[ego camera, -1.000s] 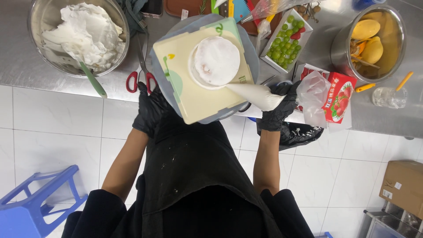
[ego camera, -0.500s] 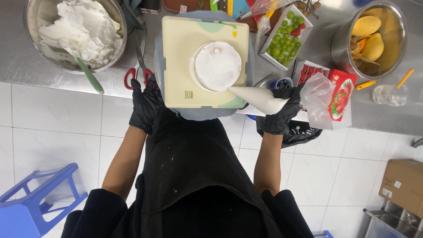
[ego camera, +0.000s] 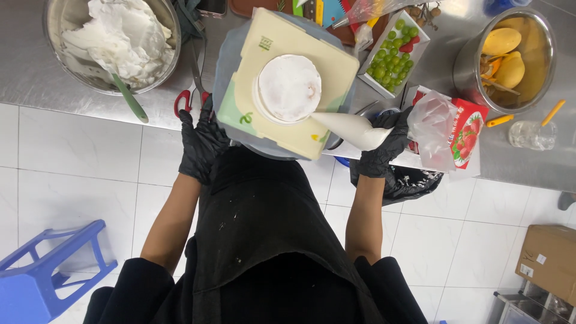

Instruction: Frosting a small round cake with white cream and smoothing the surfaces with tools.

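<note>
Head view | right hand point(ego camera: 384, 147) clenches white piping bag point(ego camera: 351, 128), tip at round cake point(ego camera: 289, 88) up-left of it | left hand point(ego camera: 203, 141) grips turntable point(ego camera: 227, 60) edge, cake on cream board point(ego camera: 327, 66) to its right

A round white cake point(ego camera: 289, 88) sits on a square cream board point(ego camera: 282, 129), which rests on a round turntable point(ego camera: 225, 60). Left of the turntable lie red-handled scissors point(ego camera: 191, 96) and a steel bowl of white cream point(ego camera: 114, 42). Right of it stand a white tray of green grapes point(ego camera: 393, 54) and a steel bowl of yellow mango pieces point(ego camera: 510, 57).
</note>
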